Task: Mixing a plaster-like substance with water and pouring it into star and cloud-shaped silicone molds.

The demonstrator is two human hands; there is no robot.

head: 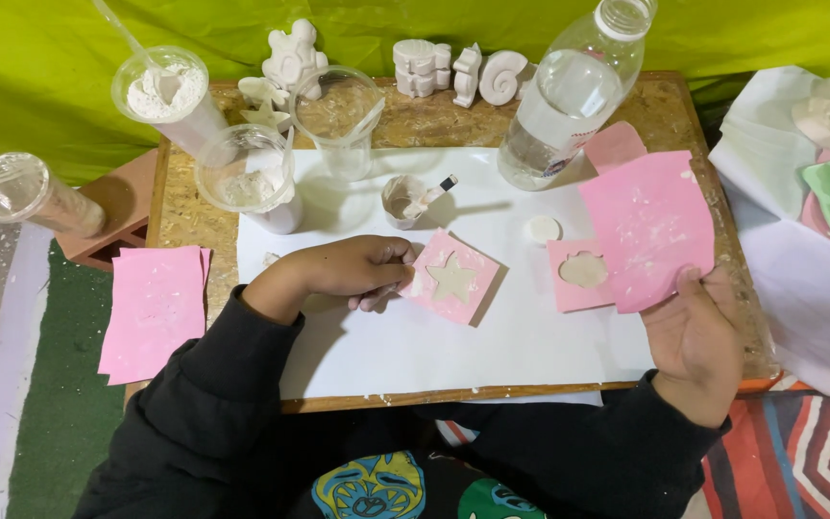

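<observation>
— Two pink moulds lie on the white sheet [415,336], is that right?

— Yes. The star mould [453,279] sits near the middle of the surface [670,106], filled with pale plaster. The shell mould [580,273] lies just to its right, also filled, partly under the pink sheet [653,226].

— What are the hands doing?

— The left hand [357,269] rests on the white sheet with its fingertips [398,281] curled against the left edge of the star mould, a closed pinch touching it. The right hand [694,341] holds the pink sheet up by its lower corner near the right edge, thumb on top, grip closed on it.

— How would you handle the star mould well?

— I judge the plaster may be soft, so the pinch should stay on the pink rim and off the star. Keeping the mould flat on the paper looks wise; tilting could crack or spill the filling.

— Anything close by to mind?

— A small cup with a stick [405,199] stands just behind the star mould, and a tilted clear bottle [573,96] leans toward the far right corner. Three plastic cups [247,178] with white powder stand at the far left. A stack of pink sheets [154,308] overhangs the left edge. Finished white figures [458,69] line the far edge.
</observation>
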